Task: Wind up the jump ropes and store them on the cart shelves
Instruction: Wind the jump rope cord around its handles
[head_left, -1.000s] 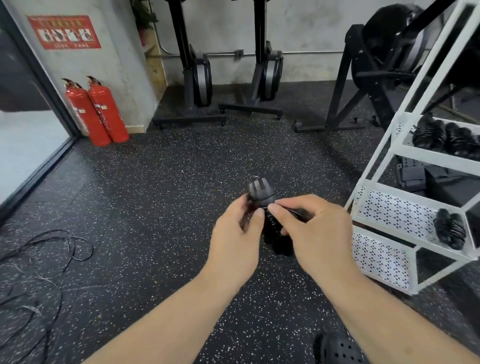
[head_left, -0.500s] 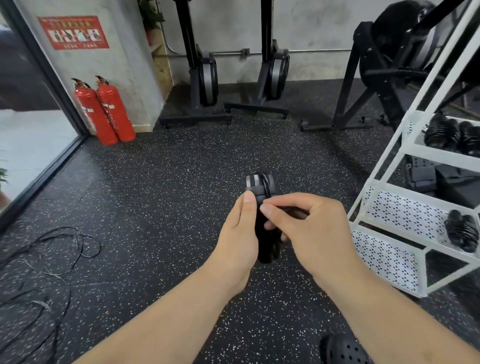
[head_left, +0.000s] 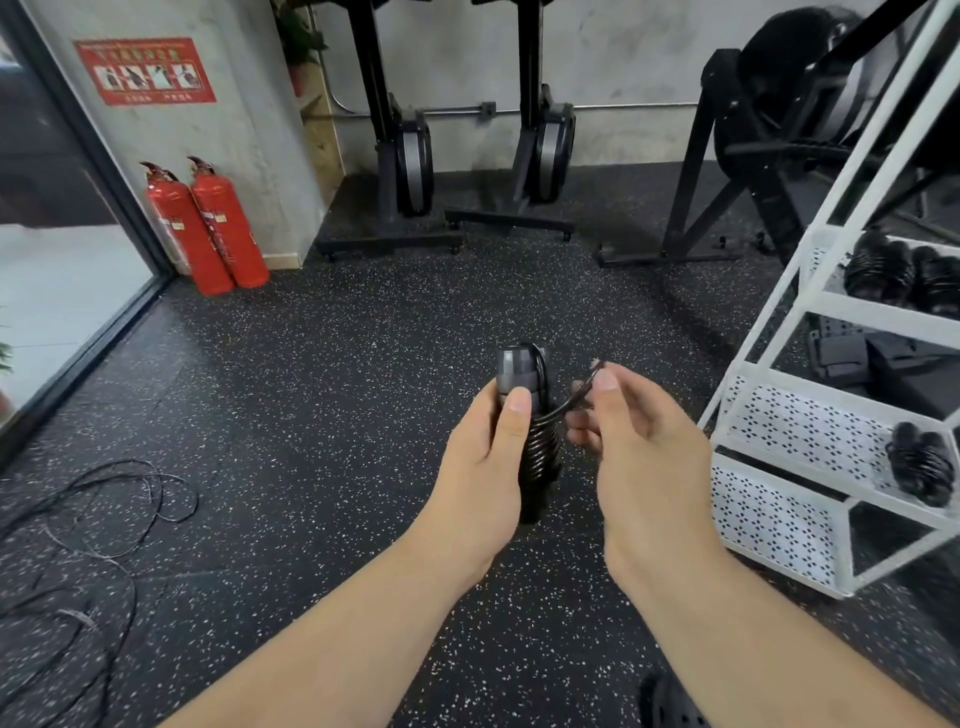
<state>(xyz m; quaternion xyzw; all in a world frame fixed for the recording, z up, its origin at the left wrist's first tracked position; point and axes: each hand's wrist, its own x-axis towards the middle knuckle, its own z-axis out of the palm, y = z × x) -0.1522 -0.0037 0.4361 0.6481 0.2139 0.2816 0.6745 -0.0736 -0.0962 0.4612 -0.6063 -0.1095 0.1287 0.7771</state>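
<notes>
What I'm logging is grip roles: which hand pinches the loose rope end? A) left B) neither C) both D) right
D: the right hand pinches the rope end, while the left hand grips the wound jump rope handles.

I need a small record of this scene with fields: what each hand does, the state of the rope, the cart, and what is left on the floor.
left hand: grips the jump rope, handles upright
right hand: pinches the cord end beside the handles
jump rope: mostly wound round its handles, end loose
cart: white, at right; wound ropes on two shelves
floor: loose ropes at left, not yet wound
</notes>
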